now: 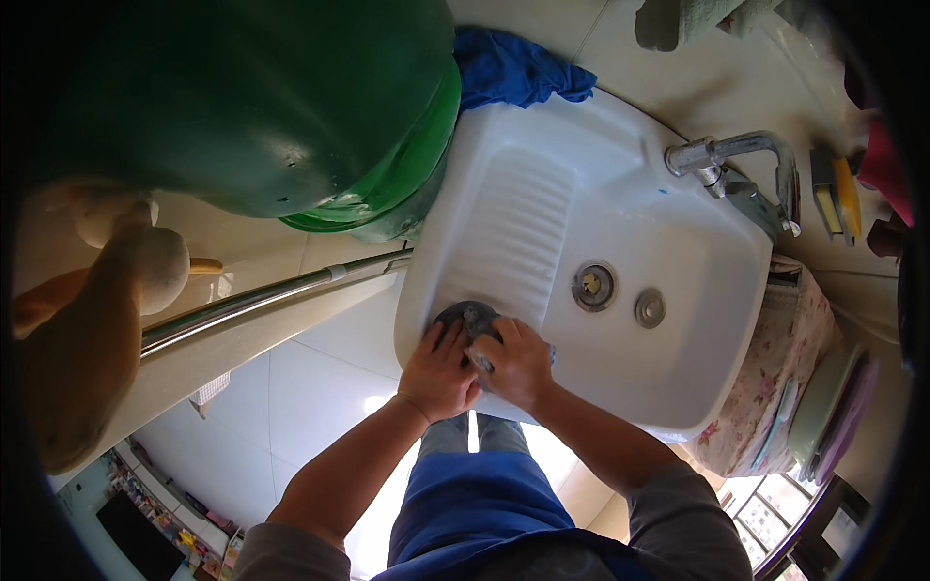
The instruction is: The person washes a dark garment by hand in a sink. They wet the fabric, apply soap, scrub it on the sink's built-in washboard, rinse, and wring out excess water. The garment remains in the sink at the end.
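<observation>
A wet, dark grey cloth (468, 314) lies bunched at the near end of the ribbed washboard (516, 225), which is moulded into the white ceramic laundry sink (654, 385). My left hand (441, 374) holds the cloth down, its fingers stretched over it. Beside it, my right hand (517, 359) is curled around another part of the same cloth, with pale suds or wet folds at the fingers. Much of the cloth is hidden beneath both hands. To the right, a metal drain (594, 285) with a yellowish bit in it and a round metal cap (650, 308) sit in the basin.
A chrome faucet (752, 156) rises at the back right. Blue cloth (519, 69) hangs over the far rim. Large green containers (290, 109) crowd the left, above a metal rail (276, 301). A floral fabric cover (770, 370) and upright plastic basins (828, 414) stand right of the sink.
</observation>
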Demonstrator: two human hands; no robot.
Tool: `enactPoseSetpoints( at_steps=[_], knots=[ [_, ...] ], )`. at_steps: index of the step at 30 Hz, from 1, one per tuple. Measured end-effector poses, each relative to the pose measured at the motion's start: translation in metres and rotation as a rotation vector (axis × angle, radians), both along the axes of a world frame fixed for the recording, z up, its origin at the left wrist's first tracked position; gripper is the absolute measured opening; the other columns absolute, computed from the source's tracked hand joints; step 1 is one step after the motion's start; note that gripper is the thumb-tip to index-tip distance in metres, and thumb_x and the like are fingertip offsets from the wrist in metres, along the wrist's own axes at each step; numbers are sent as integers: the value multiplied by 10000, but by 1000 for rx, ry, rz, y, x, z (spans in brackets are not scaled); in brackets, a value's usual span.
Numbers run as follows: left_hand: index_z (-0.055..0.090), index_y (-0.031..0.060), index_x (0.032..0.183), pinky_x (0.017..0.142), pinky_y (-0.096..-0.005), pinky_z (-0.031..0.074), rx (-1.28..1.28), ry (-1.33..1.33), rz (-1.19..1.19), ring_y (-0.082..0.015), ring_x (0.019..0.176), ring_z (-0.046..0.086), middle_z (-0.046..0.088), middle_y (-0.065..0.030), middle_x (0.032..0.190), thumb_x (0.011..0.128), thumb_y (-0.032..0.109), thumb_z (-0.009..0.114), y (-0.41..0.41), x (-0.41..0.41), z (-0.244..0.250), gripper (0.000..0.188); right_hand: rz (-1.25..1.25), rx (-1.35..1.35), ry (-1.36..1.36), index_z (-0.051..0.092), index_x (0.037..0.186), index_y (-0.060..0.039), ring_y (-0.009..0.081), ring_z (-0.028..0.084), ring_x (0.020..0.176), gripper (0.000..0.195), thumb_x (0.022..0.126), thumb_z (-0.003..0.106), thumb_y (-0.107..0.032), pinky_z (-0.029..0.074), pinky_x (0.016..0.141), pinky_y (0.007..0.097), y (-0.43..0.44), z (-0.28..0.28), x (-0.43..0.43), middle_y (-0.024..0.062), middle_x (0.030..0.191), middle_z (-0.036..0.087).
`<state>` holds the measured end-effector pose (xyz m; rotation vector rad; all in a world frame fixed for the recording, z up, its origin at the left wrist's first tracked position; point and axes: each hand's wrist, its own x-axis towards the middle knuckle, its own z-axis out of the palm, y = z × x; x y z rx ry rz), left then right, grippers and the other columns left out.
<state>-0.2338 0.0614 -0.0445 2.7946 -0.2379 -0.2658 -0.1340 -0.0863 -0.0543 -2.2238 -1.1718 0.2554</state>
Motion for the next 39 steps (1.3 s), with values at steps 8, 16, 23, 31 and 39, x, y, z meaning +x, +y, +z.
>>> enactPoseSetpoints(
  at_steps=[8, 16, 23, 31, 39],
  knots=[
    [659, 216, 1245, 1081, -499, 345, 5, -119, 36, -385, 1242, 528, 572, -246, 1257, 752, 284, 619, -7, 10, 6, 500, -398, 108, 64, 689, 885, -91, 327, 531, 1082, 224, 786, 724, -289, 399, 893, 476, 40, -46, 88, 106, 1124, 590],
    [646, 186, 1257, 1068, -489, 369, 1, -136, 51, -363, 1237, 532, 559, -246, 1262, 733, 267, 619, -6, 10, 4, 531, -103, -29, -91, 661, 839, -155, 272, 583, 916, 176, 769, 730, -300, 441, 704, 434, 33, -38, 51, 43, 939, 627],
    [643, 173, 1260, 1066, -492, 367, -3, -119, 55, -378, 1246, 523, 550, -249, 1283, 733, 261, 611, 0, 6, 1, 535, -268, 1, 121, 641, 1068, -188, 333, 523, 1094, 414, 726, 792, -366, 400, 869, 483, 10, -24, 44, 93, 1113, 572],
    [652, 131, 1194, 1072, -478, 364, -29, -166, 50, -388, 1260, 512, 559, -245, 1282, 733, 253, 606, -9, 13, 5, 479, -401, -132, -78, 675, 880, -98, 298, 537, 1070, 288, 770, 742, -355, 400, 896, 430, 49, -41, 103, 116, 1076, 597],
    [674, 161, 1212, 1067, -488, 375, -21, -47, 35, -390, 1257, 515, 550, -259, 1275, 749, 261, 611, -1, 0, -1, 478, -137, 34, 9, 638, 720, -117, 312, 533, 1087, 197, 715, 778, -257, 345, 930, 495, -5, -7, -11, 87, 1067, 610]
  ],
)
